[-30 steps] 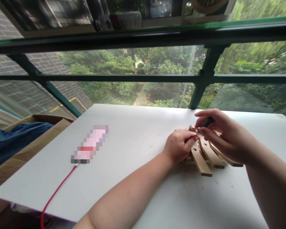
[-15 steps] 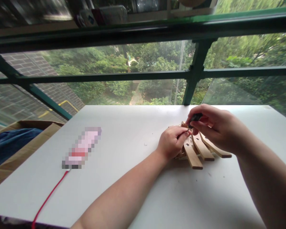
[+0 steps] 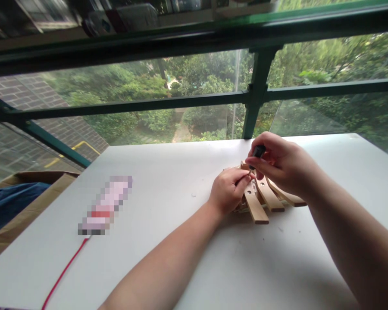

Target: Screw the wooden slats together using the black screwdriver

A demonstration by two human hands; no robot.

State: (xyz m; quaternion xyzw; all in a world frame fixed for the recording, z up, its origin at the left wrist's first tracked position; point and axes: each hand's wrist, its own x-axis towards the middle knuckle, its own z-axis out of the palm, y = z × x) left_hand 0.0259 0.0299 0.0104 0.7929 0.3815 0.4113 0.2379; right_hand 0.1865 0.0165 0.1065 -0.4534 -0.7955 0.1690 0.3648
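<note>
A wooden piece (image 3: 256,207) lies on the white table, with several curved wooden slats fanning out toward me and small round screw heads on them. Above it, my right hand (image 3: 273,157) is closed around the black handle of a screwdriver (image 3: 258,151), whose thin shaft points down and slightly left. My left hand (image 3: 228,189) rests against the left part of the wooden piece, thumb and forefinger pinched together at the screwdriver's lower end. What sits between those fingertips is hidden.
The white table (image 3: 161,185) meets a green-framed window (image 3: 255,86) at its far edge. A blurred-out flat object (image 3: 108,200) with a red cable (image 3: 64,271) lies on the left. Beside the table stands a cardboard box (image 3: 51,189) holding blue cloth (image 3: 16,200).
The screwdriver handle has turned a little more upright in my right hand. The whole view has shifted slightly; my left hand keeps its pinch at the same spot on the wood.
</note>
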